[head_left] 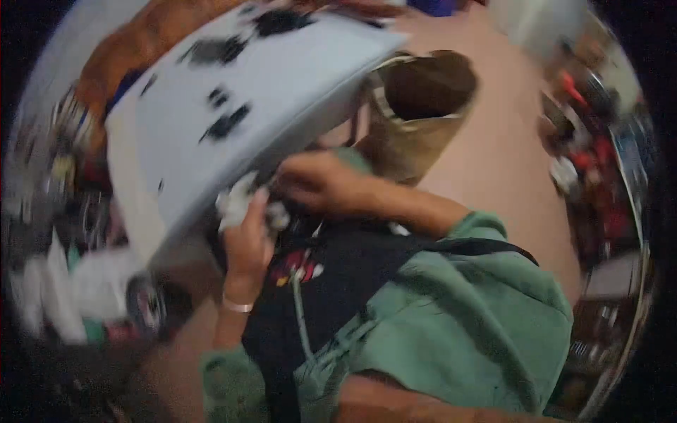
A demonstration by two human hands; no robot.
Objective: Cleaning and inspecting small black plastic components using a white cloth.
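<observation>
My left hand (248, 243) is closed round a crumpled white piece (240, 201), perhaps cloth or paper, with the thumb pointing up along it. Close beside it, my right hand (315, 180) has its fingers curled in. Whatever those fingers grip is dark and smeared by motion. Both hands are just off the near edge of a white table (282, 92), in front of my black apron (345, 282). On the table top lie several black, flat, irregular pieces (229, 121).
An open brown paper bag (416, 134) stands on the floor right of the table. Mixed red and dark items line the right wall (599, 162). White bags (99, 285) and a round dark object (144, 299) sit at lower left. Behind the table is an orange-brown padded form (141, 49).
</observation>
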